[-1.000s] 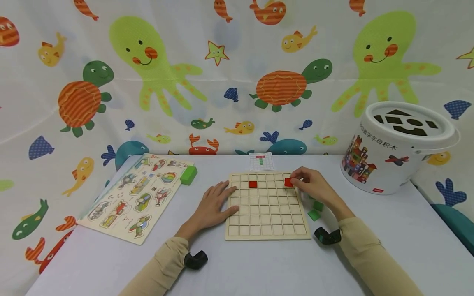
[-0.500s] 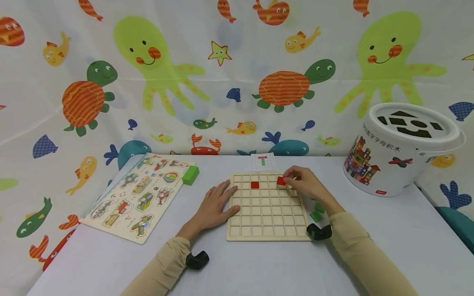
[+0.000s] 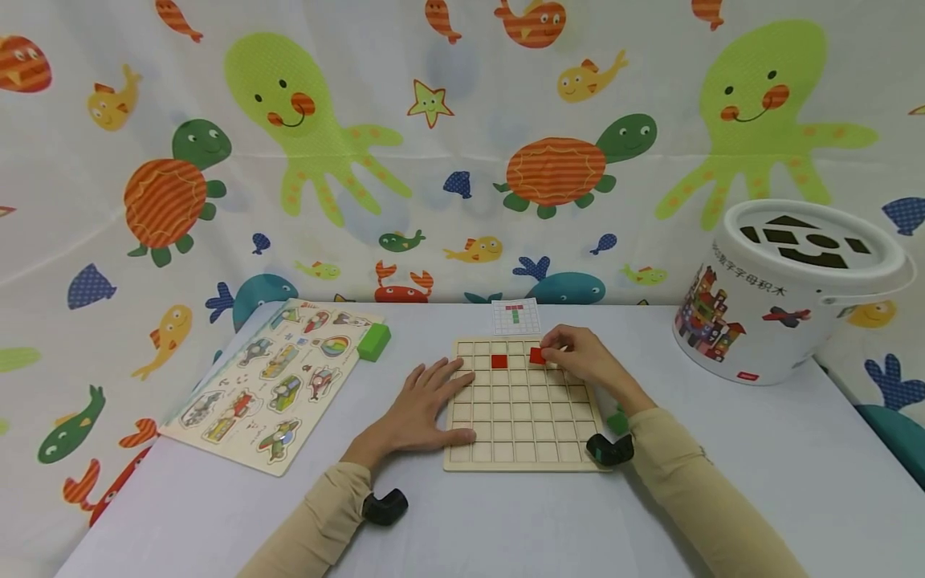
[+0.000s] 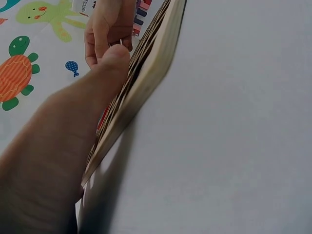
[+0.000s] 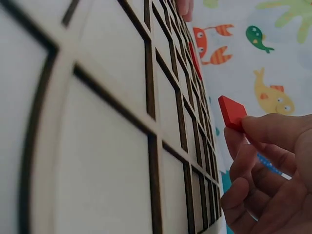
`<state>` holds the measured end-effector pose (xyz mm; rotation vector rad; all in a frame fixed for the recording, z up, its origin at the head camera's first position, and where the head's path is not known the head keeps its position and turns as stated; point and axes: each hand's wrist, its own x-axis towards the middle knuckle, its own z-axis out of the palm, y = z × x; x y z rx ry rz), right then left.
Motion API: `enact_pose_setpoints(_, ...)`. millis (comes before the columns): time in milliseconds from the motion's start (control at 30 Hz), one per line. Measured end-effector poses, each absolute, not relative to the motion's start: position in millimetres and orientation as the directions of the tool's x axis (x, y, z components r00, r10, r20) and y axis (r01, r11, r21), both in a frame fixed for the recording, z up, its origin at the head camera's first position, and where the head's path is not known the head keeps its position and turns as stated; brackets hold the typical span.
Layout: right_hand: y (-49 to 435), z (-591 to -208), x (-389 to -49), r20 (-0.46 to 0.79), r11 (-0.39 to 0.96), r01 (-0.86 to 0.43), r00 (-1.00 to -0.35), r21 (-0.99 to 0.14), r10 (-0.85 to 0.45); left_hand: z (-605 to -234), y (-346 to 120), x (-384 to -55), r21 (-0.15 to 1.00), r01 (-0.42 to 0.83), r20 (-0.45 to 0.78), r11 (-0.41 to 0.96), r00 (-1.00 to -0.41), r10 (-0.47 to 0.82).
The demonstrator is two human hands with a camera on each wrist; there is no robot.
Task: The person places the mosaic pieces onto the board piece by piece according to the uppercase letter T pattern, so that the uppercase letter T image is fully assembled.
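Observation:
A wooden grid board (image 3: 523, 464) lies on the table, one red square tile (image 3: 499, 361) set in its second row from the back. My left hand (image 3: 417, 411) rests on the board's left edge with fingers spread; in the left wrist view its thumb (image 4: 114, 58) lies over the rim. Between thumb and fingers, my right hand (image 3: 587, 357) pinches another red square tile (image 3: 536, 355) over the back part of the grid. That held tile (image 5: 233, 112) is tilted and apart from the board in the right wrist view. A small patterned grid card (image 3: 516, 316) lies behind the board.
Green tiles (image 3: 617, 422) lie right of the board, partly hidden by the right arm. A picture puzzle board (image 3: 270, 385) with a green block (image 3: 373, 343) at its corner lies to the left. A white bucket (image 3: 788, 297) stands at the back right.
My right hand has carried the pinched red tile leftward over the board, from its right side towards the middle. My left hand has shifted slightly nearer along the left edge.

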<state>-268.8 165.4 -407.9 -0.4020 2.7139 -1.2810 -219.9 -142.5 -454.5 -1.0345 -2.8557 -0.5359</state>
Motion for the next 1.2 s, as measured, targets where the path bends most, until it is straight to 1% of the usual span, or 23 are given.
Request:
enact_pose_setpoints(333, 151, -409, -273, 0.032, 0.607, -0.221, -0.952, -0.763, -0.305, -452, -144, -220, 0.285, 0.658, 0.161, 0.697, -0.749, 0.642)
enact_pose_setpoints(500, 146, -413, -276, 0.043, 0.625, -0.235, -0.951, -0.745, -0.306, -451, -144, -220, 0.305, 0.653, 0.155, 0.693, -0.752, 0.641)
enact_pose_setpoints(700, 139, -412, -275, 0.026, 0.646, -0.225, -0.953, -0.729, -0.302, -453, -144, -220, 0.331, 0.638, 0.140, 0.695, -0.762, 0.632)
enact_pose_setpoints(867, 136, -411, -275, 0.004, 0.692, -0.233, -0.949, -0.684, -0.316, -453, -143, -220, 0.339, 0.638, 0.142, 0.692, -0.762, 0.632)
enact_pose_setpoints(1000, 136, -410, -277, 0.009, 0.724, -0.258, -0.945, -0.639, -0.328, -452, -141, -222, 0.344, 0.640, 0.146, 0.687, -0.759, 0.634)
enact_pose_setpoints(1200, 132, -410, -278, 0.006, 0.738, -0.280, -0.936, -0.613, -0.351, -451, -142, -221, 0.335, 0.628, 0.132, 0.702, -0.769, 0.625)
